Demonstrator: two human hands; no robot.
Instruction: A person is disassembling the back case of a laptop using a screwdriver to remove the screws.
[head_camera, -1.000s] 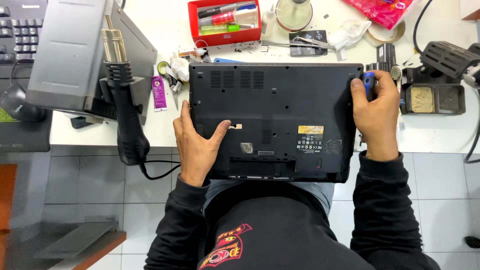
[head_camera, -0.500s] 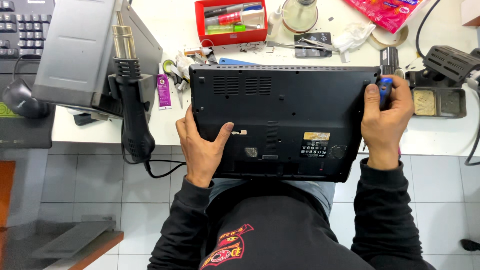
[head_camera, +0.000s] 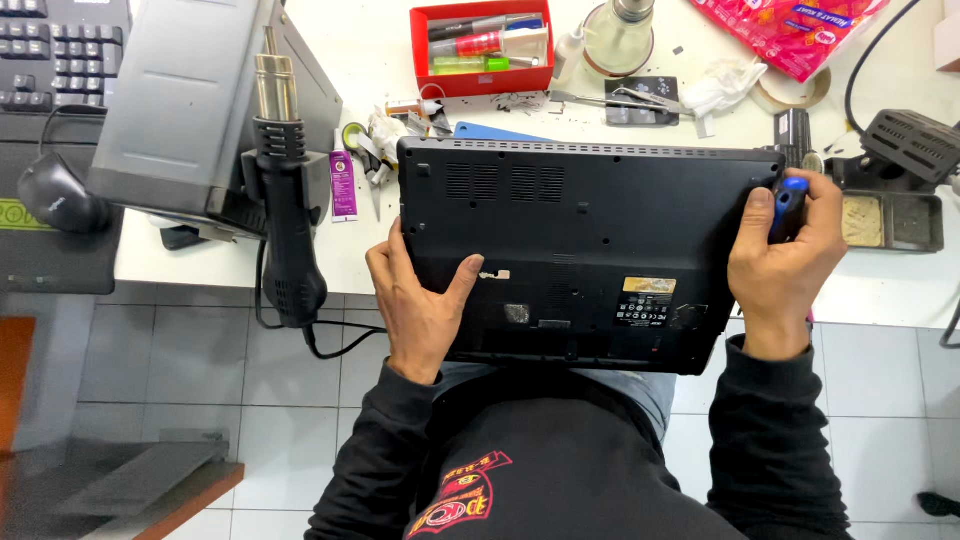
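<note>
The black laptop (head_camera: 585, 250) lies underside up, half on the white table (head_camera: 900, 290), half over your lap, vents and labels showing. Your left hand (head_camera: 425, 305) presses flat on its near-left corner, fingers spread; your right hand (head_camera: 785, 265) grips a blue-handled screwdriver (head_camera: 788, 205) at the far-right corner.

- You get bright, even overhead light; the white table (head_camera: 900, 290) nearly washes out.
- Shadows stay soft.
- Focus is sharp, edges slightly bowed.

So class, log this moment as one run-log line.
left hand: flat on black laptop, underside up | right hand: grips blue-handled screwdriver at laptop's right edge | laptop: overhangs white table
</note>
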